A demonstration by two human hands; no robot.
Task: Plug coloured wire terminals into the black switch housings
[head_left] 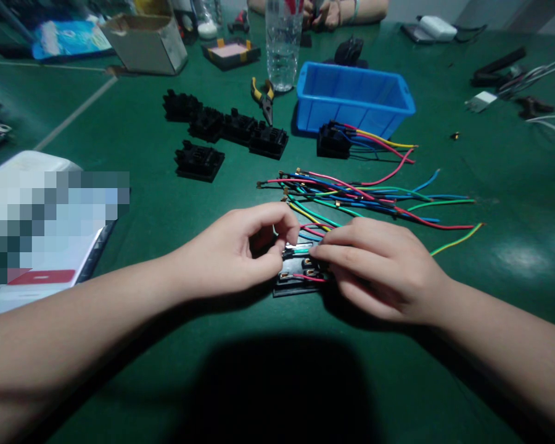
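A black plastic socket (298, 286) lies on the green table between my hands, terminals up. Red wire runs from one of its metal terminals. My left hand (247, 250) is curled, its thumb and fingertips closed on the socket's left side beside a wire end. From the right, my right hand (386, 268) pinches a short green wire (300, 251) that runs across the socket; its fingers cover part of the socket. Just behind lies a loose bundle of red, blue, green and yellow wires (351, 192) with small metal ends.
Several black sockets (240, 125) sit farther back. A wired socket (333, 140) stands before a blue bin (356, 105). Pliers (263, 98), a water bottle (283, 52) and a cardboard box (143, 46) are behind. A phone (50, 246) lies left. Another person's hands (326, 13) show at the far edge.
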